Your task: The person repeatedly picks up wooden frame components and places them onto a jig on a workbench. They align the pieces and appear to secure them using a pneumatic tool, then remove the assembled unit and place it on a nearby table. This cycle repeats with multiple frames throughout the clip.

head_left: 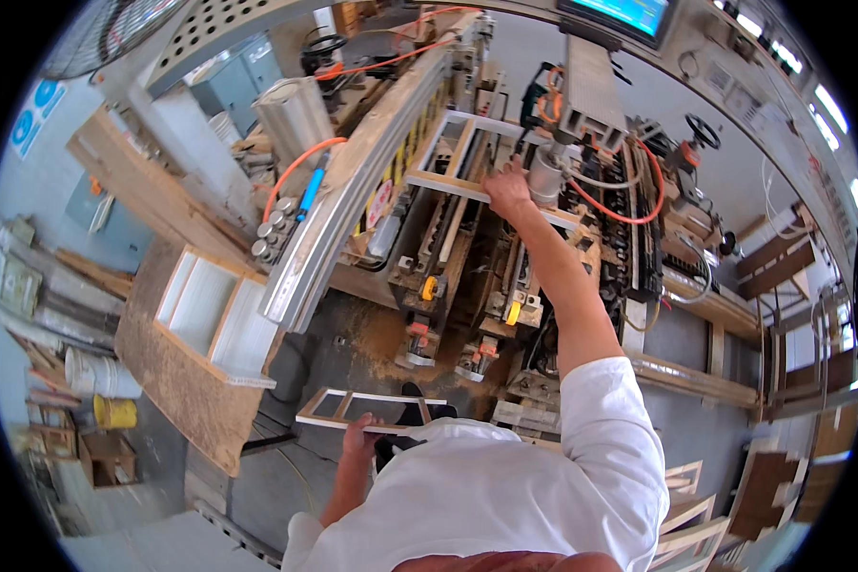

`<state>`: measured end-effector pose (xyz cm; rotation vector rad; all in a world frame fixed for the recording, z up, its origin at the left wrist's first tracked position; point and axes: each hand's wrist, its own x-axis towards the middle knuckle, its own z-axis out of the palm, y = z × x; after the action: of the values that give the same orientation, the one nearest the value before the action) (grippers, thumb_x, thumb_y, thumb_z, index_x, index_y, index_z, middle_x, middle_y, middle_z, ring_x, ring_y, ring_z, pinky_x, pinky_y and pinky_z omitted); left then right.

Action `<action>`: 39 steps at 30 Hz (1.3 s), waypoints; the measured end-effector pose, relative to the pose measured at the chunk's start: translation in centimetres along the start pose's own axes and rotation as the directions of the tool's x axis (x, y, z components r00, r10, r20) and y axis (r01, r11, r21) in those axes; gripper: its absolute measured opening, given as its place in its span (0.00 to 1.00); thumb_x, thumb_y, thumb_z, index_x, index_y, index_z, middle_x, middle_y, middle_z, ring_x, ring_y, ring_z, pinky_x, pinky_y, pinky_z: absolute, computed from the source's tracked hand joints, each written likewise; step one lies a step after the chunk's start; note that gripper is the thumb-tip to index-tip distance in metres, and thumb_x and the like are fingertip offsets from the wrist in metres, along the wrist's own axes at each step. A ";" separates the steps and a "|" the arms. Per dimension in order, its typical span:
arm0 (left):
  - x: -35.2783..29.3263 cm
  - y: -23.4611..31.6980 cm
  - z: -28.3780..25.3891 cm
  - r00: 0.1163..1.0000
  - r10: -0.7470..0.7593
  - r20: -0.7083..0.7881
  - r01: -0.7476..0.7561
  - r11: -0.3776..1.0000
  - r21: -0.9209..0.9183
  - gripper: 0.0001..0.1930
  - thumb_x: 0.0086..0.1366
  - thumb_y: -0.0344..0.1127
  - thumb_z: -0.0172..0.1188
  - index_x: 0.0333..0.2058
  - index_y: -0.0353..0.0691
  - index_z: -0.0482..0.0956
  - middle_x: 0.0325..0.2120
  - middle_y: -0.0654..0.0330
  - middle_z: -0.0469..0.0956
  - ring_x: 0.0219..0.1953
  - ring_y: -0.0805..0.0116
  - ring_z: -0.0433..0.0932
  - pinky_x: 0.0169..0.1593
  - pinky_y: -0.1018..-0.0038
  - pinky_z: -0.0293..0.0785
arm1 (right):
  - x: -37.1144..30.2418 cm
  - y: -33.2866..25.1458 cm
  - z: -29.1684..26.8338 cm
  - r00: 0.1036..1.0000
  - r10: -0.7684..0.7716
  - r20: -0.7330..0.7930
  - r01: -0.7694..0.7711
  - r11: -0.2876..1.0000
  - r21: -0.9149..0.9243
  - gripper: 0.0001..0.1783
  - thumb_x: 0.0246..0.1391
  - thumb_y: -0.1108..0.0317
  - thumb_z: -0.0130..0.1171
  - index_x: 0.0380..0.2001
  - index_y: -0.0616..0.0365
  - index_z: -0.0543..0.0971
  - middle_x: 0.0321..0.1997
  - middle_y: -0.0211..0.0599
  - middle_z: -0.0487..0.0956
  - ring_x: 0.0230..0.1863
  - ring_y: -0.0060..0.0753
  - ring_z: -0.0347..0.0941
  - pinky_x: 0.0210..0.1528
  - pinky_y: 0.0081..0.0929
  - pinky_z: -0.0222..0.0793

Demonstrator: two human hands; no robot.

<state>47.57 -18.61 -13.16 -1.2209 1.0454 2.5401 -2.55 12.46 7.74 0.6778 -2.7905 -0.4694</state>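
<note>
Down by my left side, my left hand is closed on the near rail of a small wooden frame with white edges and crossbars. My right arm reaches forward over the machine. Its hand is closed around part of a larger wooden frame, which has white outer edges and bare wood bars. That frame lies across the machine's rails, just left of a metal cylinder. My right fingertips are partly hidden by the hand itself.
A long metal beam slants along the machine's left. White-edged box pieces rest on a brown board at left. An orange hose loops at right. Sawdust covers the floor. More wooden frames stand at lower right.
</note>
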 end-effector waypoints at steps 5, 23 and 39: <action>-2.4 1.3 1.8 0.999 0.028 -0.040 -0.031 0.996 -0.086 0.10 0.58 0.30 0.60 0.39 0.36 0.77 0.29 0.58 0.77 0.35 0.59 0.79 0.43 0.62 0.78 | 0.6 -1.2 -2.2 0.982 -0.022 0.187 0.034 0.997 -0.066 0.14 0.45 0.62 0.62 0.38 0.48 0.84 0.43 0.37 0.82 0.53 0.43 0.76 0.58 0.54 0.67; -20.1 7.4 1.3 0.758 0.645 -0.099 -0.532 0.699 0.479 0.13 0.58 0.31 0.63 0.41 0.34 0.79 0.33 0.61 0.81 0.38 0.73 0.78 0.46 0.73 0.75 | 1.9 -3.4 -0.9 0.969 0.183 0.167 -0.137 0.958 -0.253 0.13 0.52 0.58 0.67 0.38 0.48 0.78 0.40 0.33 0.80 0.47 0.43 0.75 0.56 0.50 0.64; -16.1 33.1 -21.2 0.415 0.737 -0.534 -0.879 0.476 -0.026 0.18 0.72 0.40 0.52 0.52 0.31 0.72 0.48 0.53 0.77 0.46 0.64 0.79 0.47 0.71 0.79 | -2.8 -8.3 -8.6 0.867 0.252 -0.429 -0.018 0.878 0.479 0.22 0.56 0.59 0.63 0.46 0.65 0.79 0.46 0.50 0.80 0.46 0.54 0.76 0.47 0.45 0.73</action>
<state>58.63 -54.36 6.96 -1.7974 1.7945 3.3265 5.80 4.66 12.25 0.5707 -2.4369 0.3730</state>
